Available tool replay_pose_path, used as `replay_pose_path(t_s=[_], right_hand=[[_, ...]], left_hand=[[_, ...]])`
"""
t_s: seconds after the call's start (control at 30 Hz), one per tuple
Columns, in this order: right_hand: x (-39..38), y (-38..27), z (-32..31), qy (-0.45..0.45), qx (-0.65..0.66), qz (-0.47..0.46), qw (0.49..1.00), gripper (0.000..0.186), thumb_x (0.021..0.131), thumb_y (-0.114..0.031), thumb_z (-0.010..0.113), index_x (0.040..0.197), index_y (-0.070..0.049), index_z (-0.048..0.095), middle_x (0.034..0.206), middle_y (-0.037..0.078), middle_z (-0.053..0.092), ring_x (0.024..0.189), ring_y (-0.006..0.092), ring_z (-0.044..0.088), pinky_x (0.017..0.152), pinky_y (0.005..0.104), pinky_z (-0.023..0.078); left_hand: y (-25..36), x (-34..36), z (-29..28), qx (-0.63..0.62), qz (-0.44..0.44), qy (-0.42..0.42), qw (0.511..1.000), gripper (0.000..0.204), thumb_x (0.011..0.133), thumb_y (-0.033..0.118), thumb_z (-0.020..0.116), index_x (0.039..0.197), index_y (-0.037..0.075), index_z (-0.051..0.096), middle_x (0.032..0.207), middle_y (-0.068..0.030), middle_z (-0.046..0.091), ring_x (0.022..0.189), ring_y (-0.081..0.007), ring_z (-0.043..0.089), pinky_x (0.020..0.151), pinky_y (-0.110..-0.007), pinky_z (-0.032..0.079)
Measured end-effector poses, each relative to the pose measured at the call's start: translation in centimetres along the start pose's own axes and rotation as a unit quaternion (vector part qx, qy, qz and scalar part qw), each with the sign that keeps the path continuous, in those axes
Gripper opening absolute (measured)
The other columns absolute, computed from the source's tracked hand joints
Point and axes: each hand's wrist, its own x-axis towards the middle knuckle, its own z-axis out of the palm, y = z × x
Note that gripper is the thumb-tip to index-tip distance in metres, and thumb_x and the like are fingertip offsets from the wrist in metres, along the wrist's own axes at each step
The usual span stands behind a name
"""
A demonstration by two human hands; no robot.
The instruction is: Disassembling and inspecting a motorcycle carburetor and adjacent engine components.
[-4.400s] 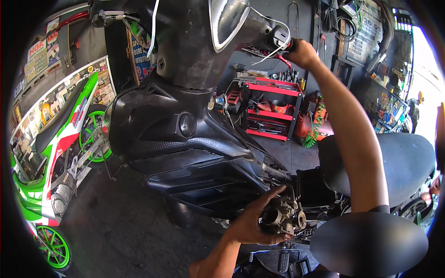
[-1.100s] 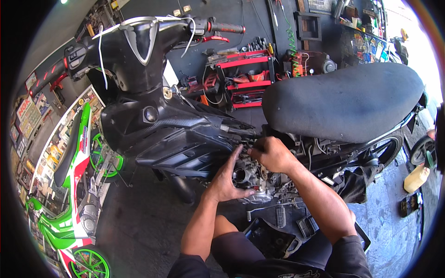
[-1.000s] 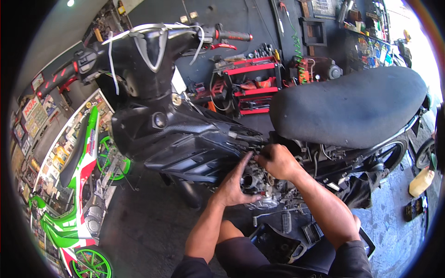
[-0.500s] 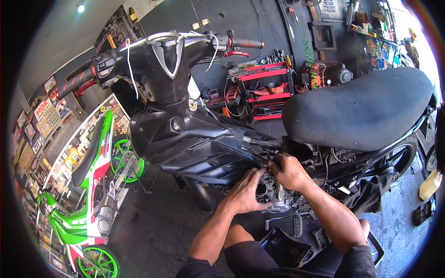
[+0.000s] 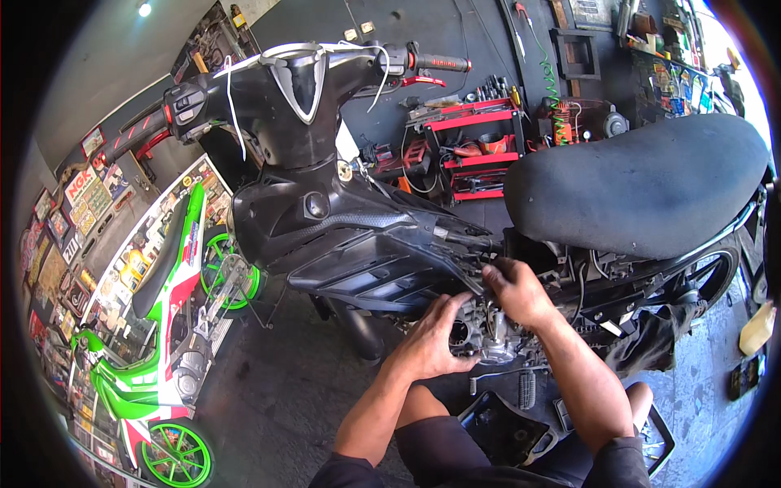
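A black underbone motorcycle (image 5: 350,260) stands across the view, its silver engine (image 5: 498,346) uncovered below the side panel. My left hand (image 5: 431,337) grips the engine's near side, thumb low and fingers high, around a round dark opening (image 5: 460,331). Just above and to the right, my right hand (image 5: 521,293) is closed in a pinch near the top of the engine, by the frame. Whatever its fingertips hold is too small or hidden to name. The gear pedal (image 5: 496,377) sits below the engine.
A black seat (image 5: 634,187) overhangs the right side. Between my legs lies a black plastic cover (image 5: 504,427), with a tray (image 5: 655,439) beside it. Behind stands a red tool cart (image 5: 480,159). A green and white motorcycle (image 5: 163,325) is at left, a pale jug (image 5: 757,328) at right.
My right hand has lifted slightly up and away from the engine, its fingers still pinched. The left hand keeps its place on the engine. The whole view has shifted a little.
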Motion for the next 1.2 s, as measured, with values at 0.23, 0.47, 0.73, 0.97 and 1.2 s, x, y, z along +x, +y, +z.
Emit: replay_pose_path(t_s=[0.23,0.47,0.73,0.97,1.2], right_hand=[[-0.9,-0.9,0.7,-0.016,0.073,0.007,0.997,0.047,0.104,-0.032,0.058,0.121,0.012,0.059,0.099,0.014,0.069,0.090,0.0176,0.061,0.083,0.0337,0.050],[-1.6,1.0,1.6,-0.116,0.229,0.027,0.966,0.035,0.092,-0.007,0.074,0.118,0.004,0.054,0.100,0.003,0.060,0.095,0.0136,0.057,0.085,0.0289,0.051],[-1.1,0.3,0.5,-0.114,0.143,0.009,0.983,0.032,0.082,0.003,0.077,0.108,0.000,0.060,0.095,0.002,0.063,0.091,0.0117,0.058,0.084,0.0289,0.050],[-1.5,-0.3,0.1,-0.151,0.158,0.075,0.973,0.013,0.090,-0.008,0.074,0.100,-0.002,0.068,0.086,0.000,0.065,0.076,0.0074,0.057,0.069,0.0254,0.048],[-1.0,1.1,-0.2,-0.193,0.275,0.117,0.934,0.008,0.090,-0.008,0.071,0.096,-0.004,0.069,0.081,0.000,0.064,0.071,0.0097,0.058,0.065,0.0231,0.049]], left_hand=[[0.4,-0.8,1.0,-0.018,-0.050,0.138,0.989,0.102,0.062,0.029,0.093,0.146,0.004,0.040,0.131,-0.0205,0.054,0.122,-0.0389,0.056,0.105,-0.047,0.047],[-0.6,-1.3,2.9,-0.270,-0.077,0.371,0.885,0.091,0.073,0.030,0.091,0.140,-0.007,0.042,0.124,-0.0193,0.062,0.113,-0.0249,0.063,0.099,-0.037,0.050],[-0.8,-1.1,0.1,-0.371,-0.057,0.333,0.865,0.079,0.079,0.017,0.084,0.143,-0.005,0.041,0.127,-0.0143,0.061,0.115,-0.0203,0.062,0.102,-0.035,0.049],[-0.6,-1.4,0.7,-0.435,-0.011,0.296,0.850,0.085,0.079,0.023,0.086,0.145,-0.005,0.038,0.127,-0.0139,0.060,0.115,-0.0205,0.061,0.103,-0.036,0.050],[-1.1,-1.3,2.2,-0.442,-0.008,0.318,0.839,0.092,0.079,0.032,0.088,0.146,-0.006,0.037,0.128,-0.0150,0.060,0.115,-0.0221,0.061,0.103,-0.037,0.049]])
